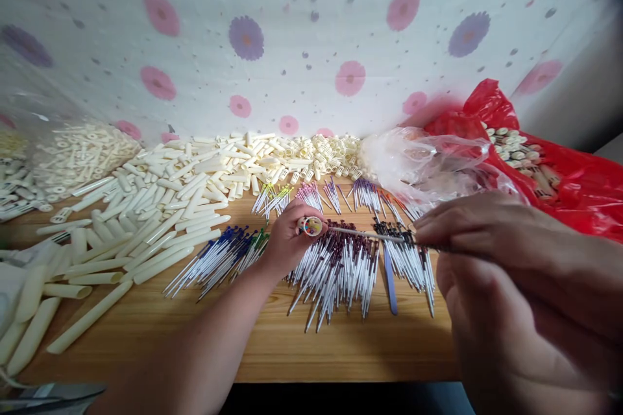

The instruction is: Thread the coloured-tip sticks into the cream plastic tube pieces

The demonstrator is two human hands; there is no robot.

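Observation:
My left hand (287, 237) is closed around a small round cream piece (312, 225) whose end shows several coloured dots. My right hand (487, 233) pinches one thin white refill (370, 234) and points its tip at that round piece. Both hands hover over a heap of white pen refills (335, 272) with dark tips lying on the wooden table (341, 343). A second heap of refills (219, 259) with blue and green ends lies left of my left hand.
Cream pen barrels (146, 220) cover the table's left side, with smaller cream parts (292, 159) heaped at the back. A clear plastic bag (418, 162) and a red bag (574, 188) holding small parts sit at the right. A flowered cloth (311, 45) hangs behind.

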